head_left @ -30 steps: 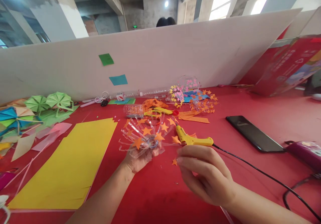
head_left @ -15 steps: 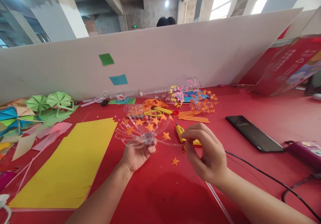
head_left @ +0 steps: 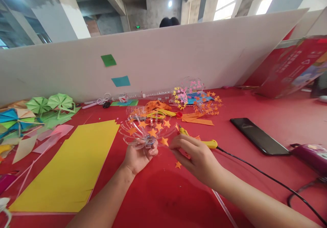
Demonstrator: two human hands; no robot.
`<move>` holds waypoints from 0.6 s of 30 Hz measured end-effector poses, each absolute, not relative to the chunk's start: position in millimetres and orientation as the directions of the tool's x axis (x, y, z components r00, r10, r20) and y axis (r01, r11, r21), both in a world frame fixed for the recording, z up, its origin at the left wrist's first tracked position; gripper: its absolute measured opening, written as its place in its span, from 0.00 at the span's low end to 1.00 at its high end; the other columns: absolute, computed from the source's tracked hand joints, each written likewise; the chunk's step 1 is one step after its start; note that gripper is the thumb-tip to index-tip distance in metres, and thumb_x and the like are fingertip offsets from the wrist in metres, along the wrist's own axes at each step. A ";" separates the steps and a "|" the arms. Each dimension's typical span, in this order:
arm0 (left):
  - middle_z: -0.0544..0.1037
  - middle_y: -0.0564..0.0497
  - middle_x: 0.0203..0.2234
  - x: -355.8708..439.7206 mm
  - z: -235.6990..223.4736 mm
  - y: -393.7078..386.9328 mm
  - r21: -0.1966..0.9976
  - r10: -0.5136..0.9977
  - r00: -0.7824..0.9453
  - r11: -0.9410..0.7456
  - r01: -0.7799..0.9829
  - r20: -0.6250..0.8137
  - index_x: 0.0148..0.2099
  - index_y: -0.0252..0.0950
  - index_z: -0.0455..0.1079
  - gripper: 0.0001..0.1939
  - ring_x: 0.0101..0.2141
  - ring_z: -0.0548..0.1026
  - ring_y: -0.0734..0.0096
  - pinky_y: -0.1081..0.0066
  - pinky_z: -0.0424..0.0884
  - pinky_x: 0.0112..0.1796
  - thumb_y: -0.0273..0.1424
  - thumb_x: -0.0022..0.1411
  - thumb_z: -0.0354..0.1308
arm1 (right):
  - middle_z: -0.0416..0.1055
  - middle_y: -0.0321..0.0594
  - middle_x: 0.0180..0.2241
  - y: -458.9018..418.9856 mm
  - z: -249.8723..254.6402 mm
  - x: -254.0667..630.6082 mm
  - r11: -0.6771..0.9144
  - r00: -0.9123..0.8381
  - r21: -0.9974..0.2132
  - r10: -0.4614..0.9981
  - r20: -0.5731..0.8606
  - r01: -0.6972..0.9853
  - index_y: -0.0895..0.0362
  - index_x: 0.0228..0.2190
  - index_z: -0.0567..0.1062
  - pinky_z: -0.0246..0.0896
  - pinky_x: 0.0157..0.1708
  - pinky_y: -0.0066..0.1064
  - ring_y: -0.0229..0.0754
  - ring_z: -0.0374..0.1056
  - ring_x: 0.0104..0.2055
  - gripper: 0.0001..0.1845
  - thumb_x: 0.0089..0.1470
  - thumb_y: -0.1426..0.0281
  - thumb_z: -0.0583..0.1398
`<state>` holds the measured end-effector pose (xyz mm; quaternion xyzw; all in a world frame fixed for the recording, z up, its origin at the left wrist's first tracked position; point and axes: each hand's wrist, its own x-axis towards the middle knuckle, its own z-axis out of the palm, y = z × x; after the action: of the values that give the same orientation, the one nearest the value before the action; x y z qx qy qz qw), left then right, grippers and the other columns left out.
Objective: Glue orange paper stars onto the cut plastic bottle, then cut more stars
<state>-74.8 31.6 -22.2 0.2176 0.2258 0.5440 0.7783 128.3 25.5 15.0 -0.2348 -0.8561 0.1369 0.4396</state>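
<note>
My left hand [head_left: 139,158] grips the neck of a clear plastic bottle cut into thin, outspread strips [head_left: 127,141]. Several orange paper stars [head_left: 152,133] sit on the strips. My right hand [head_left: 195,153] is at the right side of the bottle, thumb and fingers pinched at the end of one strip, close beside a star [head_left: 165,141]. Behind that hand lies a yellow glue gun [head_left: 211,143] with a black cord, partly hidden. A loose orange star [head_left: 178,165] rests on the red table below the fingers.
Yellow paper sheets [head_left: 68,166] lie at left, beside folded paper pieces [head_left: 60,101]. Star-covered plastic pieces [head_left: 206,103], scissors [head_left: 155,115] and orange paper strips [head_left: 198,119] are at the back. A black phone [head_left: 258,136] lies right. A white board [head_left: 163,57] stands behind.
My right hand has moved left to the bottle's strips from in front of the glue gun, which shows more again. The left hand has raised and tilted the bottle slightly since the first frame.
</note>
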 end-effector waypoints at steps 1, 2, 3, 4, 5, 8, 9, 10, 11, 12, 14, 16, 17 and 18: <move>0.72 0.46 0.21 -74.7 -22.8 31.6 0.581 0.941 0.315 0.328 -0.745 -0.127 0.29 0.29 0.71 0.06 0.19 0.63 0.77 0.76 0.62 0.23 0.25 0.49 0.55 | 0.70 0.41 0.30 24.8 15.2 128.4 0.856 -0.490 -0.439 0.516 0.703 0.272 0.58 0.33 0.70 0.63 0.30 0.28 0.39 0.66 0.30 0.07 0.61 0.77 0.53; 0.72 0.46 0.22 -74.6 -23.3 31.6 0.578 0.935 0.323 0.344 -0.740 -0.143 0.29 0.29 0.71 0.05 0.20 0.63 0.77 0.76 0.62 0.23 0.25 0.48 0.55 | 0.70 0.41 0.30 23.9 15.5 128.5 0.860 -0.478 -0.434 0.510 0.715 0.267 0.58 0.33 0.70 0.63 0.30 0.28 0.38 0.66 0.30 0.07 0.61 0.77 0.53; 0.72 0.46 0.22 -74.4 -23.8 31.6 0.575 0.930 0.331 0.360 -0.735 -0.160 0.29 0.30 0.71 0.05 0.20 0.63 0.77 0.76 0.61 0.22 0.25 0.48 0.56 | 0.70 0.41 0.30 23.1 15.7 128.6 0.865 -0.470 -0.427 0.502 0.726 0.265 0.58 0.33 0.70 0.63 0.30 0.28 0.38 0.66 0.30 0.07 0.61 0.77 0.53; 0.72 0.46 0.22 -74.1 -24.2 31.6 0.574 0.924 0.339 0.376 -0.728 -0.175 0.30 0.30 0.71 0.06 0.20 0.63 0.77 0.77 0.61 0.22 0.25 0.47 0.56 | 0.70 0.41 0.30 22.4 15.9 128.7 0.869 -0.465 -0.417 0.494 0.734 0.265 0.58 0.33 0.70 0.63 0.30 0.28 0.38 0.66 0.30 0.07 0.61 0.78 0.53; 0.72 0.46 0.22 -73.8 -24.7 31.5 0.576 0.921 0.343 0.384 -0.722 -0.184 0.29 0.29 0.72 0.06 0.20 0.63 0.77 0.77 0.61 0.22 0.25 0.46 0.57 | 0.70 0.41 0.30 21.9 16.1 128.7 0.875 -0.462 -0.403 0.484 0.743 0.270 0.58 0.33 0.70 0.63 0.30 0.28 0.39 0.67 0.31 0.07 0.61 0.78 0.53; 0.71 0.47 0.21 -72.4 -26.7 31.4 0.599 0.912 0.358 0.404 -0.691 -0.201 0.30 0.29 0.73 0.08 0.20 0.62 0.77 0.76 0.61 0.21 0.26 0.45 0.57 | 0.71 0.42 0.30 21.3 16.7 128.7 0.894 -0.448 -0.337 0.441 0.778 0.296 0.58 0.34 0.70 0.64 0.29 0.28 0.39 0.67 0.30 0.08 0.61 0.78 0.52; 0.72 0.47 0.21 -71.9 -27.4 31.4 0.607 0.911 0.359 0.403 -0.685 -0.200 0.31 0.28 0.73 0.08 0.20 0.62 0.77 0.76 0.60 0.21 0.26 0.45 0.58 | 0.72 0.42 0.30 21.2 16.9 128.8 0.899 -0.440 -0.315 0.427 0.790 0.305 0.58 0.34 0.70 0.64 0.29 0.28 0.39 0.67 0.30 0.08 0.62 0.77 0.52; 0.72 0.46 0.21 -71.3 -28.0 31.3 0.614 0.911 0.360 0.404 -0.678 -0.201 0.31 0.28 0.74 0.09 0.20 0.62 0.77 0.76 0.60 0.21 0.25 0.45 0.58 | 0.72 0.42 0.30 21.2 17.2 128.8 0.901 -0.431 -0.299 0.416 0.801 0.314 0.58 0.34 0.70 0.64 0.28 0.28 0.39 0.67 0.30 0.08 0.62 0.78 0.52; 0.72 0.46 0.21 -70.7 -28.2 31.1 0.618 0.910 0.362 0.405 -0.675 -0.201 0.32 0.28 0.74 0.09 0.19 0.62 0.78 0.76 0.59 0.21 0.25 0.45 0.58 | 0.72 0.42 0.29 21.2 17.5 128.9 0.902 -0.423 -0.287 0.408 0.809 0.322 0.58 0.34 0.70 0.64 0.28 0.28 0.39 0.67 0.29 0.08 0.61 0.78 0.52; 0.72 0.46 0.21 -70.1 -28.2 30.8 0.618 0.909 0.364 0.406 -0.673 -0.202 0.32 0.28 0.74 0.09 0.19 0.61 0.78 0.76 0.59 0.21 0.25 0.44 0.58 | 0.72 0.42 0.29 21.1 17.8 128.9 0.902 -0.417 -0.282 0.405 0.814 0.327 0.58 0.35 0.70 0.64 0.28 0.28 0.39 0.67 0.29 0.08 0.61 0.78 0.52; 0.72 0.47 0.21 -69.1 -27.1 30.1 0.613 0.913 0.352 0.399 -0.681 -0.203 0.30 0.28 0.73 0.08 0.19 0.62 0.79 0.76 0.59 0.21 0.24 0.44 0.58 | 0.72 0.42 0.29 20.6 18.3 128.4 0.900 -0.417 -0.287 0.410 0.811 0.328 0.57 0.35 0.70 0.65 0.28 0.28 0.39 0.67 0.29 0.08 0.61 0.78 0.52; 0.71 0.47 0.21 -68.6 -25.2 29.3 0.612 0.914 0.352 0.399 -0.682 -0.204 0.30 0.28 0.73 0.08 0.19 0.62 0.78 0.77 0.59 0.21 0.25 0.44 0.58 | 0.72 0.42 0.30 19.5 18.3 127.3 0.899 -0.429 -0.306 0.421 0.799 0.313 0.57 0.35 0.71 0.66 0.29 0.29 0.39 0.69 0.30 0.08 0.61 0.78 0.53; 0.72 0.47 0.21 -68.5 -24.4 29.1 0.612 0.915 0.352 0.396 -0.684 -0.198 0.30 0.28 0.74 0.08 0.19 0.63 0.78 0.77 0.59 0.21 0.26 0.44 0.58 | 0.72 0.43 0.31 18.8 18.1 126.5 0.898 -0.432 -0.322 0.429 0.793 0.301 0.57 0.36 0.71 0.67 0.30 0.29 0.40 0.69 0.31 0.08 0.61 0.78 0.52; 0.72 0.47 0.21 -68.7 -24.0 29.0 0.614 0.915 0.356 0.392 -0.685 -0.188 0.30 0.28 0.74 0.08 0.19 0.63 0.78 0.77 0.59 0.21 0.26 0.44 0.58 | 0.73 0.43 0.32 17.8 17.6 125.7 0.895 -0.429 -0.340 0.438 0.790 0.289 0.57 0.38 0.71 0.68 0.30 0.29 0.40 0.70 0.32 0.08 0.61 0.77 0.52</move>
<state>-68.7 29.0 -24.0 0.2220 0.2600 0.5045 0.7928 125.7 17.8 17.6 -0.2162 -0.8417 0.0762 0.4889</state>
